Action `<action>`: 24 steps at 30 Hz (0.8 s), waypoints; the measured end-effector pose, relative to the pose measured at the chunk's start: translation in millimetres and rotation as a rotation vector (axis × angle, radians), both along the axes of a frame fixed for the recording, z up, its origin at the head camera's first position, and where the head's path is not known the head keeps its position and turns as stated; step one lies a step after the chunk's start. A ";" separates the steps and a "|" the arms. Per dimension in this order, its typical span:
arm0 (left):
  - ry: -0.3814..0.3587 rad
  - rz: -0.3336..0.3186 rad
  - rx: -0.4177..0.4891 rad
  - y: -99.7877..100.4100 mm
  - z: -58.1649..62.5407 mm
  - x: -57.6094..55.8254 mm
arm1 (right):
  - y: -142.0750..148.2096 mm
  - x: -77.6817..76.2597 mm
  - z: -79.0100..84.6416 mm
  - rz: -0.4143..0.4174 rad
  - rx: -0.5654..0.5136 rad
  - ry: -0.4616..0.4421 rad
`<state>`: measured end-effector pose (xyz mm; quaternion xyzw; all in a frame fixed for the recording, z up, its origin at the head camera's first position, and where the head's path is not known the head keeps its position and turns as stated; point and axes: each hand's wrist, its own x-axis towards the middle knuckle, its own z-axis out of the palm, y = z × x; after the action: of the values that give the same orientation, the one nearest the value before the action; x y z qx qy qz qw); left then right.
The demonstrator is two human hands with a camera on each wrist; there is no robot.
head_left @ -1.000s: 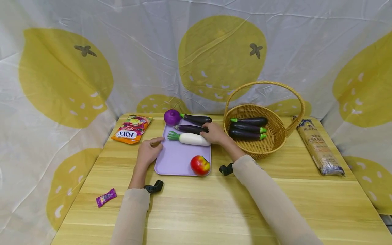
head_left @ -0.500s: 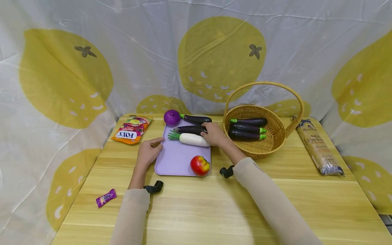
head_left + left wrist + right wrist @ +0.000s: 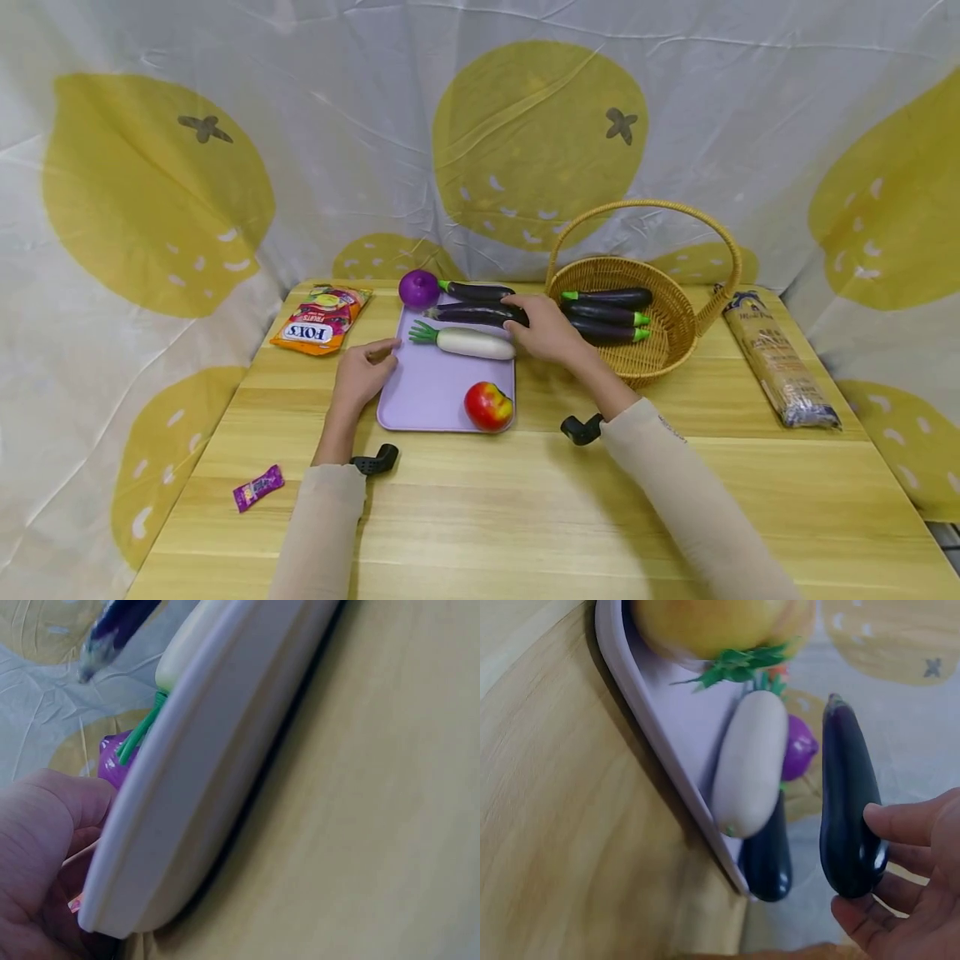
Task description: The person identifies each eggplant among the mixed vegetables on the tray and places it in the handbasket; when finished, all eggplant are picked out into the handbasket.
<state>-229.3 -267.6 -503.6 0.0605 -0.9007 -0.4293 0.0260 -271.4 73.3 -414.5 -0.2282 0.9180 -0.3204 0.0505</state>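
My right hand (image 3: 551, 329) pinches a dark purple eggplant (image 3: 480, 313) by its blunt end. In the right wrist view this eggplant (image 3: 847, 802) is raised above the lilac tray (image 3: 660, 754), thumb on one side and fingers on the other. On the tray (image 3: 427, 392) lie a white radish (image 3: 476, 342) with green leaves, a red and yellow apple-like fruit (image 3: 489, 407), another eggplant (image 3: 480, 292) and a purple onion (image 3: 419, 288) at the far left corner. My left hand (image 3: 360, 375) holds the tray's left rim, thumb and fingers at its edge in the left wrist view.
A wicker basket (image 3: 686, 333) with a tall handle stands right of the tray, with several eggplants (image 3: 607, 312) inside. Far right lies a clear, long packet (image 3: 783, 362). An orange Fox's candy bag (image 3: 321, 319) and a small purple wrapper (image 3: 258, 488) lie on the left.
My right hand has lifted the eggplant and moved it a little to the right, away from the radish. The left hand stays at the tray's rim.
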 end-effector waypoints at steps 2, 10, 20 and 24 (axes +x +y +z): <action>-0.008 0.001 0.000 -0.8 -0.4 0.4 | 6.1 4.2 3.6 -0.003 -0.004 0.001; -0.003 0.003 -0.002 -0.8 -1.4 -0.8 | 32.4 19.7 16.4 -0.012 -0.066 -0.006; -0.005 0.007 -0.010 -1.3 -0.4 0.1 | 76.8 33.6 22.6 -0.040 -0.065 0.024; -0.010 0.003 -0.007 -0.3 -0.4 0.2 | 94.1 39.5 24.7 -0.056 -0.059 0.037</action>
<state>-229.2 -267.9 -504.0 0.0642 -0.9022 -0.4259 0.0223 -231.9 167.4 -389.8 -0.2096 0.9151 -0.3441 0.0177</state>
